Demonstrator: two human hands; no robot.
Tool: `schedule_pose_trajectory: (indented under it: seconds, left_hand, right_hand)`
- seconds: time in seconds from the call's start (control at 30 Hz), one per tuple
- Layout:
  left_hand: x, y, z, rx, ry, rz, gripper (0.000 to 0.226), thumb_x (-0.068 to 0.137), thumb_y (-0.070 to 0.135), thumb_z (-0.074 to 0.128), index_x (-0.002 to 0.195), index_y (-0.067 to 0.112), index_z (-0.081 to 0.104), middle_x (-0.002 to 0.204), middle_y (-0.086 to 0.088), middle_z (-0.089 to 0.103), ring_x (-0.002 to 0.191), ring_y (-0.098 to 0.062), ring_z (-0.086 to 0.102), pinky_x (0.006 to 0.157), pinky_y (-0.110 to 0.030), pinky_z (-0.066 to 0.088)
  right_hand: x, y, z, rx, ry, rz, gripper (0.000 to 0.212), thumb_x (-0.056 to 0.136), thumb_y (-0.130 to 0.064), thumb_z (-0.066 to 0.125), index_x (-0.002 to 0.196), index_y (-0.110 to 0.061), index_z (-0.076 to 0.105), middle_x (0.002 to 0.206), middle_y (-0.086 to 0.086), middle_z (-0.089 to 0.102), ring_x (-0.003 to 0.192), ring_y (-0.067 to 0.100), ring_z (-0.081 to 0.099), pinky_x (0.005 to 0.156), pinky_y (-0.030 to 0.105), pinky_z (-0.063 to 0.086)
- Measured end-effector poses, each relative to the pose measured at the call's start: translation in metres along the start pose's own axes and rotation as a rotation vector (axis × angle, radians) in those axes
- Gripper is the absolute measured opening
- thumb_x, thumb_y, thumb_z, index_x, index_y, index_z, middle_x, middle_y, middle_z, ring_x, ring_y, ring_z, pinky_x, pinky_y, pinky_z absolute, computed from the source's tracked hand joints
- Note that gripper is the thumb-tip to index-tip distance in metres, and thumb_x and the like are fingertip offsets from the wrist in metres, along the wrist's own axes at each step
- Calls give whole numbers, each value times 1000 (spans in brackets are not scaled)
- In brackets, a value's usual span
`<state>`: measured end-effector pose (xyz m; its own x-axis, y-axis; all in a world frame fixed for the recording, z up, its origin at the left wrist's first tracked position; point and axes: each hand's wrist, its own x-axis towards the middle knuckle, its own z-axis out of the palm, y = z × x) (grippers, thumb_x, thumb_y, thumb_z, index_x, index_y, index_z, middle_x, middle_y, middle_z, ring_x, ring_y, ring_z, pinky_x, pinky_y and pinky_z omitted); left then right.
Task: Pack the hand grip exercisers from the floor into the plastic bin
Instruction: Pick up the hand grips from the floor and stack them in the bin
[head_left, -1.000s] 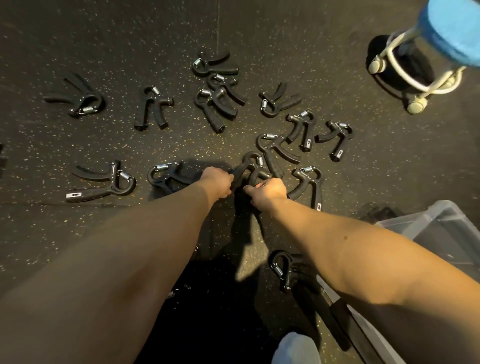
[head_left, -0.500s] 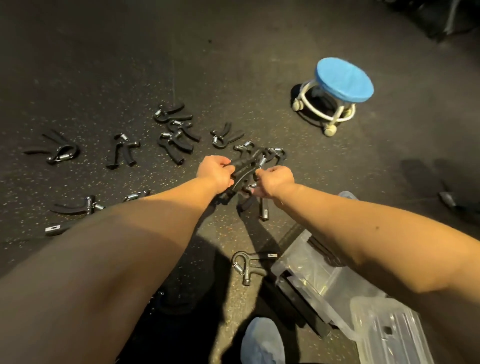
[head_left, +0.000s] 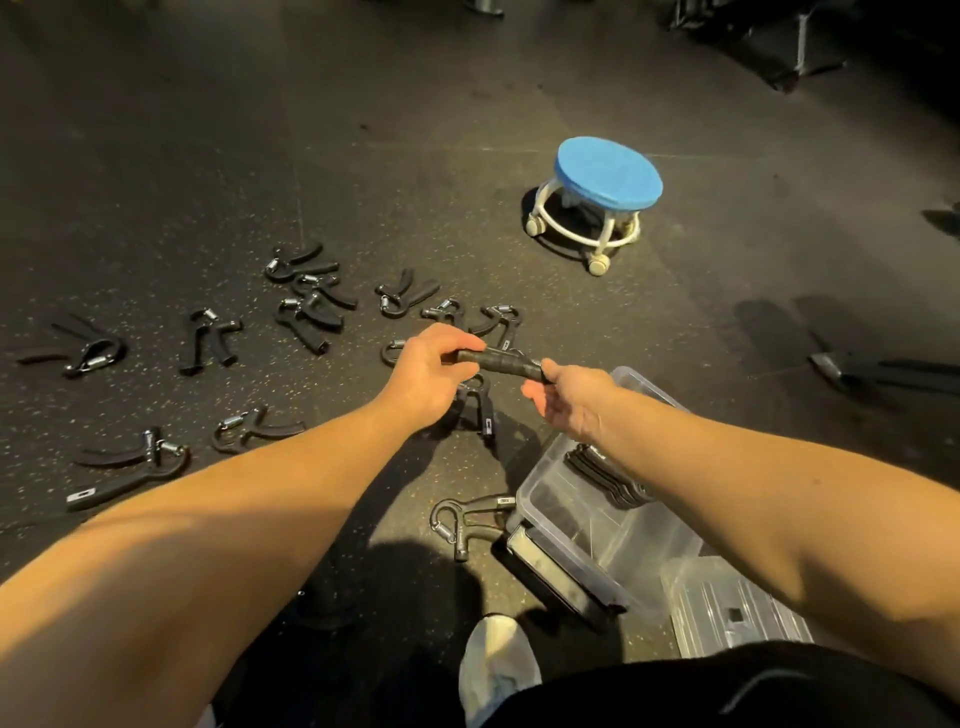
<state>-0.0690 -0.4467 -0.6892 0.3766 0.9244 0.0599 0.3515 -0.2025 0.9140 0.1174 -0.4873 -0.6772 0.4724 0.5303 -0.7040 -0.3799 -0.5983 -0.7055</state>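
Above the floor (head_left: 363, 156), beside the plastic bin (head_left: 597, 525), my left hand (head_left: 431, 374) and right hand (head_left: 576, 400) are each closed around an end of one hand grip exerciser (head_left: 498, 361). Next, I'd carry it rightward and lower it in.

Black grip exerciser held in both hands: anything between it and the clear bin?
Nothing visible. The black grip exerciser hangs just left of the clear plastic bin, whose open top holds only stacked exercisers.
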Motion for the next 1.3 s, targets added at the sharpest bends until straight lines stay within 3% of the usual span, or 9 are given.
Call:
schedule_pose_trajectory:
  seconds: [0.17,0.23,0.33,0.5,0.63,0.73,0.93,1.03,1.3]
  left_hand:
    - [-5,13,17,-130,-26,-116,41,85,-4,72,122,13,65,106,-3,62,75,-3,62,72,-11,52]
    - [-4,22,32,-335,-22,-277,51,87,-4,71,134,9,54,114,-8,60,73,-16,67,63,-24,60]
    - [5,28,56,-502,-32,-456,51,90,3,70,135,3,48,119,-22,63,78,-28,72,69,-35,63]
    - [3,40,111,-667,21,-631,34,90,10,73,121,1,62,105,-17,71,79,-23,73,77,-25,60]
    - [-3,46,161,-666,32,-652,30,91,3,69,120,-1,63,91,-15,67,67,-17,64,58,-18,57]
    - [-6,40,192,-575,21,-664,32,91,1,67,123,0,62,90,-14,67,63,-19,64,55,-21,57]
    - [-15,15,237,-512,-53,-730,37,93,6,65,129,6,57,113,-18,67,75,-27,74,67,-34,63]
    - [-21,9,254,-485,-106,-696,24,95,4,62,117,9,56,108,-17,66,76,-28,71,77,-43,61]
    - [-18,-22,282,-428,-45,-767,45,91,9,67,135,9,55,95,-12,71,75,-23,73,84,-45,61]
  right_hand:
    - [-6,3,-25,178,25,-22,15,100,-10,57,112,-2,59,82,16,71,50,13,69,33,18,43]
    - [-10,5,-38,255,61,-75,27,99,-4,55,126,-4,56,99,16,72,60,16,74,36,18,44]
    - [-19,15,-60,421,132,-169,46,94,6,59,136,-13,53,113,15,72,72,22,76,43,19,50]
    - [-28,48,-91,709,235,-163,57,94,10,56,144,-17,50,118,16,68,83,25,75,68,26,62]
    - [-17,74,-110,885,349,-102,55,95,11,54,144,-14,51,125,19,64,82,24,73,64,25,62]
    - [-9,88,-124,915,427,-77,56,95,8,56,145,-18,50,118,15,66,84,25,73,64,25,62]
    - [9,106,-140,823,541,-128,57,98,1,57,149,-20,44,116,12,68,90,25,74,88,36,60]
    - [24,116,-144,769,584,-169,56,98,0,57,149,-20,44,115,14,70,72,17,69,83,33,61]
    - [55,131,-141,686,677,-148,54,99,-6,58,150,-20,43,92,6,74,64,11,66,63,21,56]
